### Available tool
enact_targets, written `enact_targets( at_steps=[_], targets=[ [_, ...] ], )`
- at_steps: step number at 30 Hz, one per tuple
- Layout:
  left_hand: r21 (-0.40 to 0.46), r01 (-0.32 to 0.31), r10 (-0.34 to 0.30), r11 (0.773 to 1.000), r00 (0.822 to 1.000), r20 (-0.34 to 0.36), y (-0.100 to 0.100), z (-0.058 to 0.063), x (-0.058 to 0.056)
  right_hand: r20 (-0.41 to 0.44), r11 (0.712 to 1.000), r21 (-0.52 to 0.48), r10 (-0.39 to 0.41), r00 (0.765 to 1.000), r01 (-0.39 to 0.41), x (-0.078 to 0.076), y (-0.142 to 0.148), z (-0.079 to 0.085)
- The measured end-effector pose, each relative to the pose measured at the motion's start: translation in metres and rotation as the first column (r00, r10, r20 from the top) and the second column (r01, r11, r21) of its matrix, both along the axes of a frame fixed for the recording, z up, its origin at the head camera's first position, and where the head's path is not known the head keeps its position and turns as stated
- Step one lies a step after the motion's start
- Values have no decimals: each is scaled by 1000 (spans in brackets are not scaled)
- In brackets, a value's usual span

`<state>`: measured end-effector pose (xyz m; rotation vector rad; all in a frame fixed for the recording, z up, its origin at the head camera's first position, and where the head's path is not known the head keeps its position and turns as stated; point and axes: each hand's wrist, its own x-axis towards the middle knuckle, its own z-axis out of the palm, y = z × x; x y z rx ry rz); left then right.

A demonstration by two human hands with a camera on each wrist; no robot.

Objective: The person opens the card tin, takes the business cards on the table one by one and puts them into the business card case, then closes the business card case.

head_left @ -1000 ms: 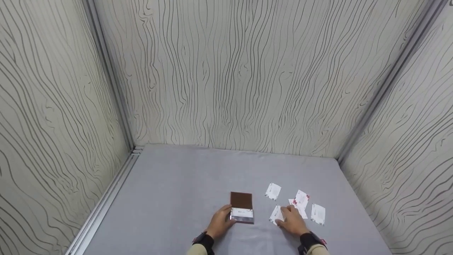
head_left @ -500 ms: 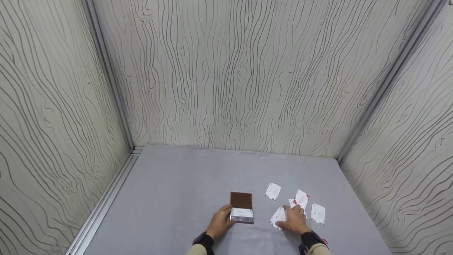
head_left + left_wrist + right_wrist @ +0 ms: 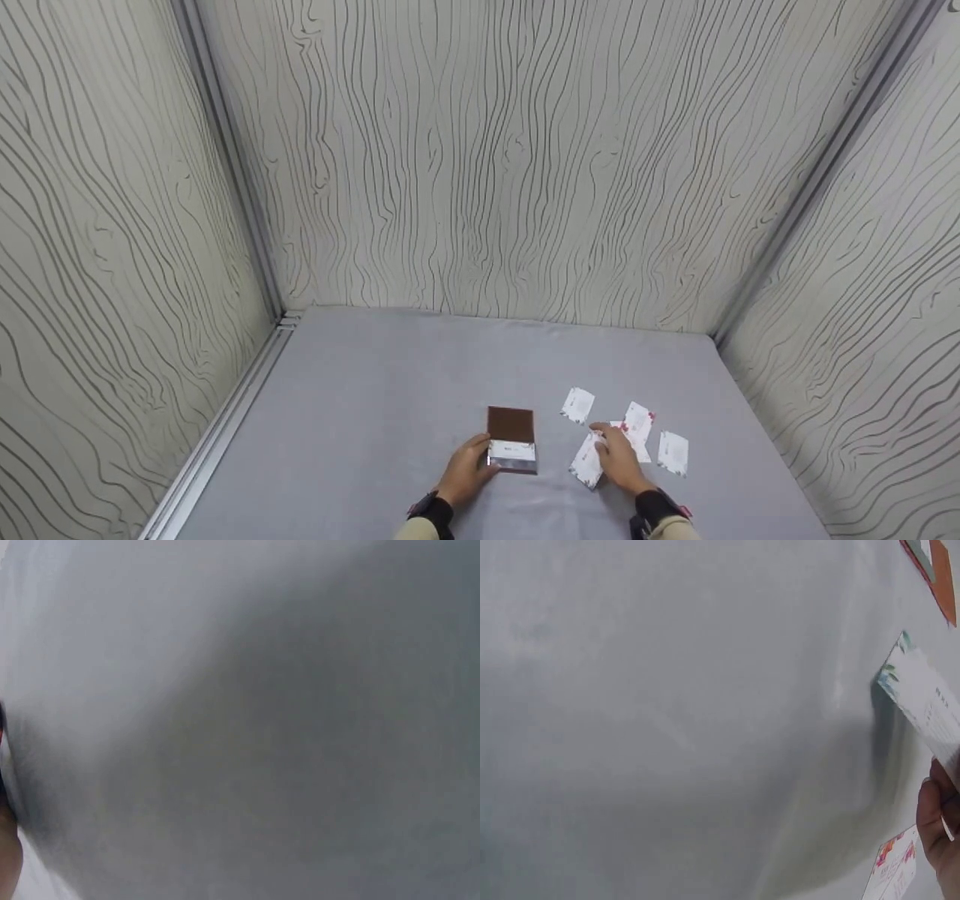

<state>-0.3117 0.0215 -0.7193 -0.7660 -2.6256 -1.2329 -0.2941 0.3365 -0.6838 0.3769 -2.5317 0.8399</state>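
A small brown business card case [image 3: 511,425] lies with its lid raised on the grey cloth. White cards show inside its lower half. My left hand [image 3: 463,472] grips the case's left edge between thumb and fingers. Right of the case, my right hand [image 3: 621,463] pinches a white business card [image 3: 586,459] by its side. In the right wrist view that card [image 3: 919,690], printed with green leaves at its corners, is tilted up off the cloth and casts a shadow. The left wrist view shows mostly cloth, with a bit of hand at its left edge.
Beyond the right hand lies a leaf-patterned card [image 3: 577,405]. Two overlapping cards with red flowers [image 3: 638,421] lie by its fingers, and another white card [image 3: 673,453] is farther right. Patterned walls [image 3: 480,165] enclose the grey table [image 3: 375,390] at back and sides.
The right hand has lifted the card from the cloth, and its fingers have shifted slightly along the card's edge. The left hand and the card case have stayed in place.
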Motion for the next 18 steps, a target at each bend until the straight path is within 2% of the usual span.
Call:
enact_targets(
  at_steps=[5, 12, 18],
  targets=[
    [19, 5, -4, 1000, 1000, -20, 0, 3, 1, -12, 999, -36, 5, 1000, -6, -3, -14, 5],
    [22, 9, -9, 1000, 1000, 2, 0, 5, 2, -74, 996, -89, 4, 997, -11, -8, -36, 3],
    [-4, 3, -3, 1000, 1000, 8, 1, 5, 2, -90, 987, -156, 14, 996, -28, -11, -52, 2]
  ],
)
